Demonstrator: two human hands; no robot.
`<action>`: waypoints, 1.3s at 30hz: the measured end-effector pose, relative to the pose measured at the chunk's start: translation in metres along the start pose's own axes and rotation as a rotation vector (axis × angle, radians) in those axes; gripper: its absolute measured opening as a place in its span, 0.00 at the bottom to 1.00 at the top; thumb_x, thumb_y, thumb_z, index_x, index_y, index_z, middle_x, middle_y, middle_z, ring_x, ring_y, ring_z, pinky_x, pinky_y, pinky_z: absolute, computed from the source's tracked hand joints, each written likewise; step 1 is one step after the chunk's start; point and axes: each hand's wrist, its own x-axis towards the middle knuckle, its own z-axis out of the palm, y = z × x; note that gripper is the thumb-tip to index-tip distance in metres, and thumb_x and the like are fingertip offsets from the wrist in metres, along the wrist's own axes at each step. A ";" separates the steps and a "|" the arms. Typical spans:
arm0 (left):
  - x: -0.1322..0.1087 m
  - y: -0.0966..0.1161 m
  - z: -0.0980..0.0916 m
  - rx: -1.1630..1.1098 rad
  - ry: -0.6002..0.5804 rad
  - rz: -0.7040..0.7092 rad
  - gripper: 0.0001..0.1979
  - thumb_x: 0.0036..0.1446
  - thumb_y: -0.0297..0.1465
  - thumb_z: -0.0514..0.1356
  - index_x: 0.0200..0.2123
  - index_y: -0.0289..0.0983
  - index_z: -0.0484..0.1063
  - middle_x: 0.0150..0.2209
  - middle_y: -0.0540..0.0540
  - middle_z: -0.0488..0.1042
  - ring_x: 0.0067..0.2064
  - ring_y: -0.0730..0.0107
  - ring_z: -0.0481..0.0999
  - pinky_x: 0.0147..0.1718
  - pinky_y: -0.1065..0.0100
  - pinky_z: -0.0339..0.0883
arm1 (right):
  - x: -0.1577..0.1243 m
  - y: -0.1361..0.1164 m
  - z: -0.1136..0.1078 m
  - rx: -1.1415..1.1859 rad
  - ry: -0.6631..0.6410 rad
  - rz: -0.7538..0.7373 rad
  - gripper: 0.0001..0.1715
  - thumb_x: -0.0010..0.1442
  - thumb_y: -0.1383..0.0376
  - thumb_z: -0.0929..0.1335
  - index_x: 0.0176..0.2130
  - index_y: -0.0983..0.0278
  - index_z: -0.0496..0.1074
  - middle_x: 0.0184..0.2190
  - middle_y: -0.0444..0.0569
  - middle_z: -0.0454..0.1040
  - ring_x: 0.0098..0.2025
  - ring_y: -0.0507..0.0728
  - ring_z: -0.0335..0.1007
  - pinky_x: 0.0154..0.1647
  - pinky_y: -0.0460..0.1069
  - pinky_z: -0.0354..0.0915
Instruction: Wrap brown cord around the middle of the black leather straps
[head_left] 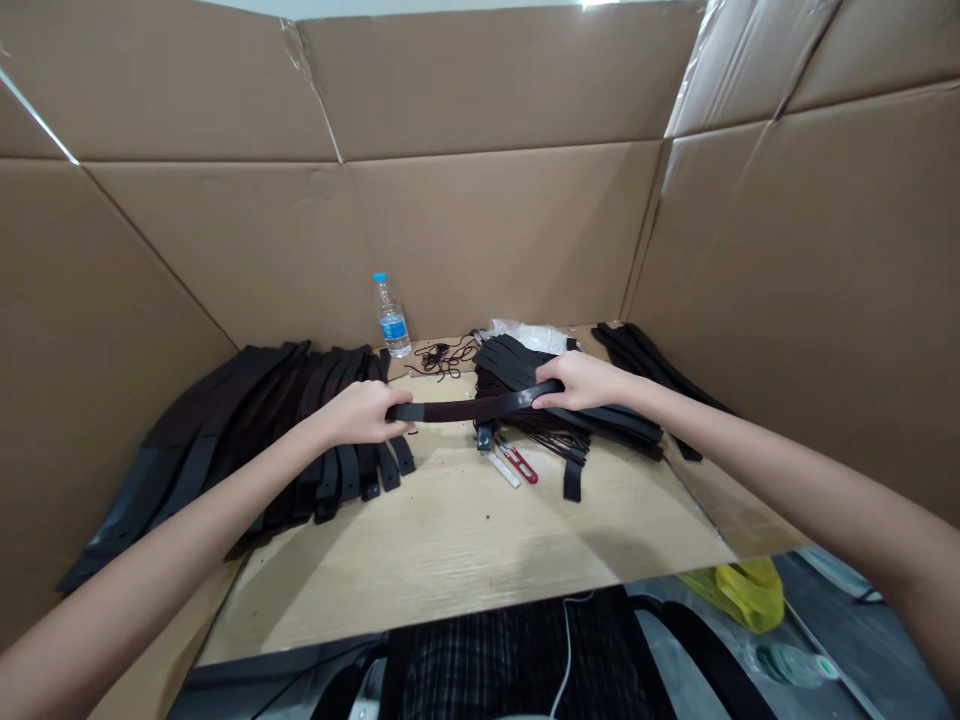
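Between my two hands a dark strap (454, 411) is stretched across, above the wooden table (442, 540). My left hand (367, 412) is closed round its left end, and my right hand (574, 381) pinches the other end, which curves upward. Behind my right hand lies a pile of black straps (615, 425) with thin dark cords (551, 435) bunched under it. Red-handled thread snips (519, 462) and a slim white tool (504, 470) rest just in front of that pile. Left of my left hand, many more dark straps (247, 420) lie overlapping in a row.
Cardboard walls (502, 230) enclose the table on three sides. A water bottle (393, 318) stands at the back, beside tangled dark cord (444, 356) and clear plastic wrap (529, 335). More black straps (652, 365) lie at the right. Below is a yellow bag (750, 592).
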 end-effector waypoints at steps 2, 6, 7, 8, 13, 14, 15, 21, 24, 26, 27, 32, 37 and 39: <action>0.004 0.000 0.006 -0.262 -0.229 0.000 0.10 0.47 0.39 0.64 0.23 0.39 0.72 0.17 0.50 0.71 0.19 0.68 0.71 0.18 0.72 0.55 | -0.003 -0.008 0.003 -0.235 0.122 0.032 0.16 0.62 0.57 0.64 0.35 0.67 0.72 0.31 0.54 0.74 0.28 0.55 0.64 0.27 0.50 0.45; 0.012 0.004 0.026 -0.555 -0.384 0.008 0.13 0.44 0.42 0.66 0.21 0.38 0.75 0.12 0.50 0.68 0.13 0.69 0.66 0.14 0.71 0.56 | -0.011 -0.020 0.013 -0.380 0.237 0.096 0.14 0.66 0.66 0.58 0.40 0.67 0.71 0.38 0.60 0.76 0.34 0.59 0.69 0.27 0.51 0.46; 0.013 0.005 0.031 -0.549 -0.327 -0.002 0.13 0.45 0.41 0.65 0.19 0.38 0.73 0.11 0.52 0.66 0.12 0.70 0.64 0.14 0.71 0.54 | -0.012 -0.021 0.015 -0.338 0.235 0.128 0.14 0.66 0.67 0.58 0.41 0.67 0.71 0.38 0.60 0.76 0.35 0.60 0.69 0.28 0.51 0.47; 0.013 0.005 0.034 -0.531 -0.247 -0.021 0.14 0.46 0.40 0.64 0.17 0.38 0.71 0.11 0.52 0.64 0.12 0.71 0.63 0.14 0.72 0.53 | -0.012 -0.021 0.017 -0.272 0.216 0.175 0.13 0.65 0.67 0.59 0.41 0.67 0.70 0.39 0.60 0.76 0.36 0.61 0.70 0.28 0.51 0.49; 0.005 0.004 0.030 -0.347 0.183 -0.161 0.03 0.47 0.29 0.58 0.27 0.39 0.72 0.19 0.49 0.70 0.22 0.66 0.71 0.19 0.72 0.48 | -0.008 -0.010 0.020 0.077 -0.084 0.295 0.13 0.54 0.60 0.70 0.37 0.65 0.74 0.29 0.52 0.77 0.30 0.58 0.71 0.28 0.49 0.56; 0.002 0.004 0.027 -0.267 0.258 -0.179 0.06 0.46 0.27 0.57 0.29 0.40 0.72 0.21 0.47 0.73 0.25 0.63 0.73 0.20 0.71 0.49 | -0.006 -0.008 0.021 0.122 -0.167 0.257 0.12 0.53 0.57 0.71 0.32 0.65 0.74 0.25 0.49 0.76 0.27 0.56 0.71 0.27 0.48 0.58; 0.000 0.005 0.024 -0.157 0.322 -0.184 0.07 0.45 0.27 0.57 0.30 0.40 0.73 0.24 0.46 0.75 0.27 0.61 0.75 0.22 0.71 0.51 | -0.005 -0.006 0.022 0.178 -0.253 0.210 0.15 0.55 0.54 0.69 0.28 0.64 0.74 0.22 0.47 0.75 0.25 0.54 0.70 0.27 0.47 0.59; 0.001 0.002 0.029 -0.223 0.041 -0.139 0.08 0.45 0.37 0.64 0.29 0.39 0.76 0.19 0.49 0.73 0.23 0.64 0.74 0.21 0.72 0.57 | -0.003 -0.003 0.033 0.074 -0.050 0.063 0.20 0.65 0.55 0.61 0.35 0.66 0.73 0.26 0.50 0.75 0.26 0.54 0.66 0.27 0.48 0.55; 0.008 0.001 0.045 -0.492 -0.285 0.045 0.12 0.42 0.42 0.67 0.24 0.39 0.77 0.15 0.52 0.71 0.17 0.69 0.70 0.17 0.72 0.56 | -0.004 -0.003 0.035 -0.283 0.144 0.002 0.15 0.65 0.66 0.59 0.38 0.66 0.74 0.29 0.54 0.75 0.29 0.57 0.66 0.31 0.51 0.53; 0.012 0.001 0.053 -0.478 -0.257 0.057 0.15 0.41 0.43 0.67 0.16 0.39 0.73 0.12 0.53 0.67 0.15 0.70 0.66 0.16 0.72 0.54 | -0.004 -0.002 0.035 -0.359 0.190 -0.016 0.16 0.63 0.70 0.58 0.38 0.66 0.74 0.31 0.56 0.76 0.31 0.58 0.67 0.33 0.52 0.53; 0.013 0.001 0.055 -0.440 -0.193 0.027 0.16 0.42 0.42 0.66 0.13 0.39 0.70 0.11 0.52 0.65 0.15 0.71 0.65 0.17 0.72 0.53 | -0.004 -0.001 0.034 -0.351 0.179 0.000 0.15 0.61 0.71 0.59 0.38 0.66 0.74 0.32 0.57 0.76 0.32 0.59 0.67 0.34 0.52 0.54; 0.017 -0.001 0.045 -0.264 0.174 -0.112 0.13 0.48 0.35 0.61 0.16 0.39 0.65 0.15 0.48 0.64 0.22 0.65 0.68 0.23 0.69 0.51 | -0.001 0.008 0.031 -0.190 -0.075 0.125 0.09 0.55 0.66 0.66 0.34 0.66 0.77 0.28 0.54 0.76 0.29 0.59 0.69 0.29 0.50 0.54; 0.014 0.001 0.030 0.003 0.470 -0.117 0.18 0.52 0.38 0.58 0.15 0.39 0.61 0.14 0.48 0.60 0.19 0.67 0.65 0.22 0.69 0.47 | 0.001 0.014 0.030 -0.085 -0.225 0.054 0.14 0.58 0.57 0.68 0.30 0.63 0.76 0.25 0.46 0.76 0.24 0.53 0.67 0.27 0.47 0.55; 0.012 0.004 0.029 -0.002 0.341 -0.197 0.17 0.48 0.38 0.62 0.14 0.39 0.62 0.13 0.49 0.62 0.17 0.68 0.65 0.21 0.70 0.47 | -0.002 0.012 0.034 -0.113 -0.165 0.084 0.15 0.63 0.59 0.64 0.35 0.65 0.76 0.30 0.52 0.78 0.28 0.55 0.69 0.28 0.48 0.55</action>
